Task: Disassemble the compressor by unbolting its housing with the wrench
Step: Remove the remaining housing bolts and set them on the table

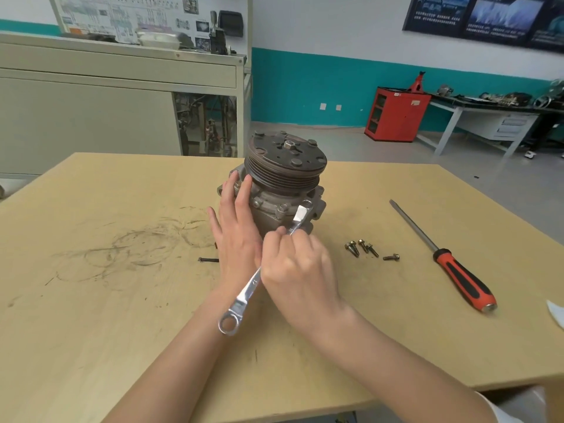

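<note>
This is a vehicle-repair training workshop. A scuffed pale wooden tabletop (122, 300) carries dark greasy ring marks (137, 248), a long red-and-black-handled steel screwdriver (457, 270) and loose brass-coloured hex bolts (363, 247). Behind it stands a beige metal training cabinet (91, 117) with exposed wiring, topped by a white board of circuit diagrams (137, 13). Against the teal-and-white wall are a red metal tool cabinet (396, 116) bearing a red jack stand (417, 83), and a dark-topped grey steel bench (457, 106) strewn with mechanical parts.

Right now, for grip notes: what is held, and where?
Right hand grips the silver steel wrench mid-shaft; left hand rests open on the grey metal compressor.
</note>
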`<state>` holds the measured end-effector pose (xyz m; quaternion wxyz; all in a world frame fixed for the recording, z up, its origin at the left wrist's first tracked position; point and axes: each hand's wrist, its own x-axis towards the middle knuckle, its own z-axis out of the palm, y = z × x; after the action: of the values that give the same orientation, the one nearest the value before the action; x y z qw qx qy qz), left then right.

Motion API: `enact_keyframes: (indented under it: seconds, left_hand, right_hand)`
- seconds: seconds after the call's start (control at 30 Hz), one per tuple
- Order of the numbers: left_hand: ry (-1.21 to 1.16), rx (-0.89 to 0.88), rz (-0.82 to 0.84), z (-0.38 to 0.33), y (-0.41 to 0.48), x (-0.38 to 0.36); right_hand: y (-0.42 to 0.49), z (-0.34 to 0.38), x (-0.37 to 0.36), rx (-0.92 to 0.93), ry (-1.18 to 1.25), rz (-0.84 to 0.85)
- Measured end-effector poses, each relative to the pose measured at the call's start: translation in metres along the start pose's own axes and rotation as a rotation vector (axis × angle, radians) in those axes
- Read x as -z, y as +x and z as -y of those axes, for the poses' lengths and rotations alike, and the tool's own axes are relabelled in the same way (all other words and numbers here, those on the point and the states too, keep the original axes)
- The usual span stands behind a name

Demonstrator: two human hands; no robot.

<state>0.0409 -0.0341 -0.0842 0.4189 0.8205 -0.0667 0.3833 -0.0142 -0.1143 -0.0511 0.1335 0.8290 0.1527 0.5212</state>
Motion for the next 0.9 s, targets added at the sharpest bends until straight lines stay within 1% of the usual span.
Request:
enact_keyframes:
  seconds: [0.07,0.17,0.23,0.3,0.33,0.4,0.43,0.5,0.53,0.57,0.63,0.73,0.83,0.9]
  left_hand:
    - [-0.007,-0.009,0.0,0.001,-0.002,0.0]
    - [-0.032,-0.034,-0.007,0.001,-0.003,0.001]
    - [-0.025,-0.063,-0.006,0.002,-0.002,0.002]
    - [-0.012,-0.079,-0.009,0.004,-0.002,0.002]
    - [-0.009,-0.083,-0.011,0.004,-0.002,0.002]
    - [0.003,-0.093,-0.011,0.004,-0.003,0.001]
    - [0.011,-0.099,-0.007,0.004,-0.003,0.0]
    - [0.022,-0.104,0.001,0.004,-0.005,0.0]
    - [0.023,-0.104,0.002,0.004,-0.006,-0.001]
    - [0.022,-0.103,0.002,0.004,-0.006,-0.001]
    - [0.019,-0.097,0.004,0.004,-0.006,-0.001]
    - [0.021,-0.096,0.004,0.006,-0.006,-0.001]
    - [0.025,-0.102,0.005,0.008,-0.006,0.0]
    - [0.025,-0.101,0.004,0.008,-0.005,0.0]
  right_hand:
    - [-0.004,-0.008,-0.001,0.003,0.092,-0.029]
    - [-0.018,-0.029,-0.007,0.033,0.312,-0.106]
    - [-0.032,-0.045,-0.016,-0.01,0.565,-0.118]
    - [-0.046,-0.061,-0.028,-0.177,0.946,-0.09]
    - [-0.051,-0.069,-0.033,-0.289,1.167,-0.026]
    - [-0.053,-0.079,-0.044,-0.568,1.619,0.128]
    - [-0.054,-0.082,-0.05,-0.723,1.825,0.176]
    - [-0.05,-0.089,-0.066,-0.984,2.165,0.276]
    - [-0.046,-0.092,-0.072,-1.063,2.287,0.337]
    - [-0.043,-0.095,-0.081,-1.103,2.358,0.394]
    - [-0.037,-0.102,-0.098,-1.096,2.453,0.517]
    - [-0.023,-0.107,-0.116,-1.047,2.498,0.664]
    - [-0.012,-0.109,-0.127,-1.0,2.491,0.749]
    - [-0.008,-0.112,-0.128,-0.972,2.473,0.758]
